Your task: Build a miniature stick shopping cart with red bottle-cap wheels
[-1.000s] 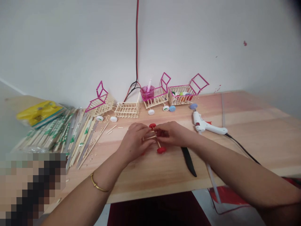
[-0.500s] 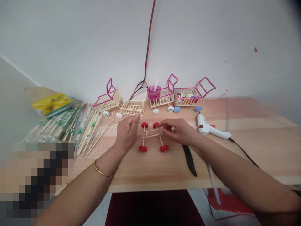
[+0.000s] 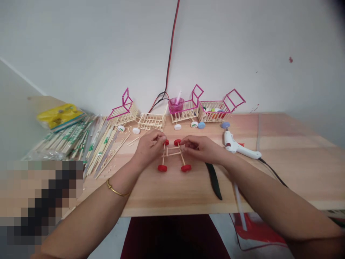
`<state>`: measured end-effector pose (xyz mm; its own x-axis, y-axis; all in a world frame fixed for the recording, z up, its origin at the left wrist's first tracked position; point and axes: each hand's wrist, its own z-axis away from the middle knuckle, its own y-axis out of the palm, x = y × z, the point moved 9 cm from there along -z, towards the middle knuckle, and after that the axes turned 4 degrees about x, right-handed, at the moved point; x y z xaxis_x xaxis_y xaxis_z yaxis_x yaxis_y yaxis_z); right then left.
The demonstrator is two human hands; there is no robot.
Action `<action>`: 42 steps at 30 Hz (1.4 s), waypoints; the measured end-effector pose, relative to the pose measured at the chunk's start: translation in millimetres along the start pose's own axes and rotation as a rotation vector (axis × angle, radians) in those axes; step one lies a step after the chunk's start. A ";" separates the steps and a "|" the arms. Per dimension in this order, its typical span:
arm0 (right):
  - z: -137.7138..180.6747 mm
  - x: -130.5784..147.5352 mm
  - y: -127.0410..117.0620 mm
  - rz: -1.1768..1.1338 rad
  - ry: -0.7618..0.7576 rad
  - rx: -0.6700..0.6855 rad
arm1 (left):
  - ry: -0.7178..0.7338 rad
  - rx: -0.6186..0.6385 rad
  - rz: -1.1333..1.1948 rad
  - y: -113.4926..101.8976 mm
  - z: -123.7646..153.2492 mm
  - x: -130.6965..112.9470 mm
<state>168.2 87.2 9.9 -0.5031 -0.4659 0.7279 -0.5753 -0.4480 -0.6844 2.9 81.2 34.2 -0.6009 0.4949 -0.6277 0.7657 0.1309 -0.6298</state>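
Observation:
A small wheeled frame (image 3: pixel 174 154) of thin wooden sticks stands on the table, with red bottle-cap wheels (image 3: pixel 162 168) at its corners. My left hand (image 3: pixel 149 147) is closed at its far left corner, thumb and finger pinching the axle stick beside the wheel. On the other side my right hand (image 3: pixel 202 149) has its curled fingers on the far right axle, just by the red wheel (image 3: pixel 177 142). Its fingertips are partly hidden. A dark curved blade (image 3: pixel 214 181) lies below my right wrist.
Small stick carts with purple trim (image 3: pixel 185 113) line the wall, beside a plain stick basket (image 3: pixel 152 122). A purple cup (image 3: pixel 176 105) stands behind. To the right lies a white glue gun (image 3: pixel 237 146) with its cord. Bundled sticks (image 3: pixel 67 138) and a yellow packet (image 3: pixel 59 117) lie left.
My left hand has moved right and taken hold of the frame's far left corner. My right hand stays at the far right corner. The view has shifted slightly.

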 end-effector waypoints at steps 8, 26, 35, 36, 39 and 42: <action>2.0 0.4 12.2 -0.026 -0.011 0.165 | 0.057 0.231 0.037 19.9 0.2 2.4; -1.9 -2.0 16.3 -0.035 -0.017 0.091 | 0.207 0.311 -0.125 27.9 8.7 -19.3; -2.0 -2.6 17.7 -0.027 -0.004 0.099 | 0.246 0.279 -0.166 27.3 9.2 -21.8; -2.0 -2.3 17.5 -0.022 -0.003 0.099 | 0.246 0.277 -0.167 27.1 9.3 -22.1; -1.8 -1.7 16.6 -0.013 -0.003 0.092 | 0.245 0.283 -0.177 27.5 9.6 -23.0; -1.8 -1.5 16.5 -0.020 -0.003 0.089 | 0.250 0.290 -0.186 28.2 9.7 -23.8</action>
<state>158.3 81.9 -2.4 -0.4899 -0.4587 0.7413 -0.5255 -0.5231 -0.6710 36.5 64.8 26.9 -0.6211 0.6836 -0.3833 0.5319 0.0084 -0.8468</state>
